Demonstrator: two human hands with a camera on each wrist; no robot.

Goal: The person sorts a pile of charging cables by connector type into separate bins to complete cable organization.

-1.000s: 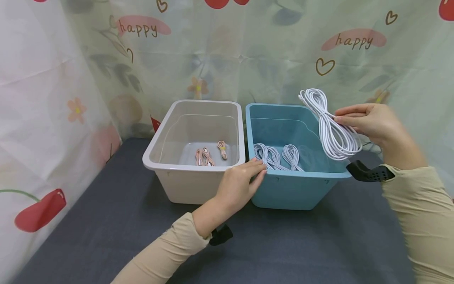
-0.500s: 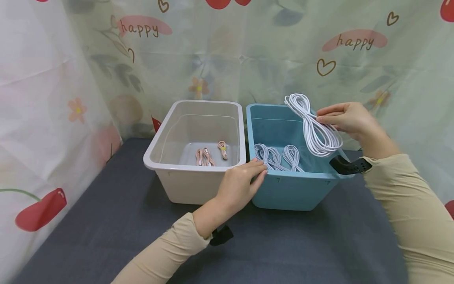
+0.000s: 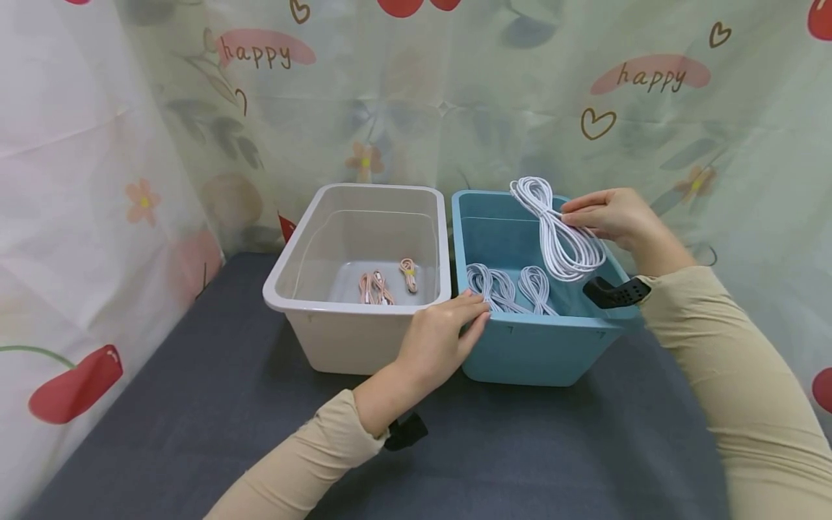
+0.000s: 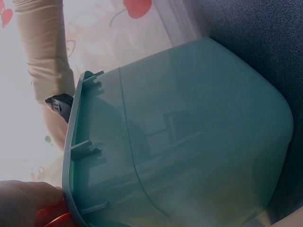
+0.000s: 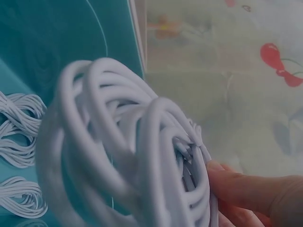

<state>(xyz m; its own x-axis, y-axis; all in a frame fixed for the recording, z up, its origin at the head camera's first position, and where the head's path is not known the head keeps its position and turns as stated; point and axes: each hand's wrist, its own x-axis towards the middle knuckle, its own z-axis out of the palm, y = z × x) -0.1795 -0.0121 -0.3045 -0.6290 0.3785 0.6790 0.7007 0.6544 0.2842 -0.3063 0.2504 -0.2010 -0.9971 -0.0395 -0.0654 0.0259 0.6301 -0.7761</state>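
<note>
My right hand (image 3: 614, 217) pinches a bundled coil of thick white cable (image 3: 562, 235) at its tied middle, thumb and fingers on its right side. The coil hangs tilted over the blue bin (image 3: 539, 326), with its upper loops at the level of the back rim. In the right wrist view the coil (image 5: 113, 142) fills the middle, its loops spreading away from the fingers. My left hand (image 3: 437, 336) rests its fingers on the rims where the two bins meet. Inside the blue bin lie white cable bundles (image 3: 534, 287) near the front left.
The beige bin (image 3: 354, 308) stands left of the blue one, holding several small pinkish cable bundles (image 3: 375, 287), one with a yellow tie (image 3: 407, 274). Both bins sit on a dark cloth-covered table (image 3: 214, 426). A printed curtain (image 3: 403, 94) hangs close behind them.
My right hand has carried the white cable coil leftward and slightly inward, from the blue bin's right edge to above the bin. The left hand stays at the rims.
</note>
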